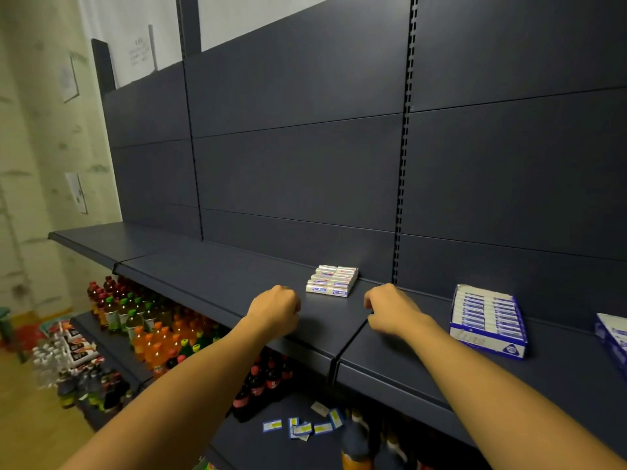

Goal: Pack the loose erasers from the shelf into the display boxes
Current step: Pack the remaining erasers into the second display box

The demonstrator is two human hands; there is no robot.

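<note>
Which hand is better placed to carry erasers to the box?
Probably the right hand. It lies between the erasers and the box; the left hand is on the erasers' far side from that box. Both look empty.
</note>
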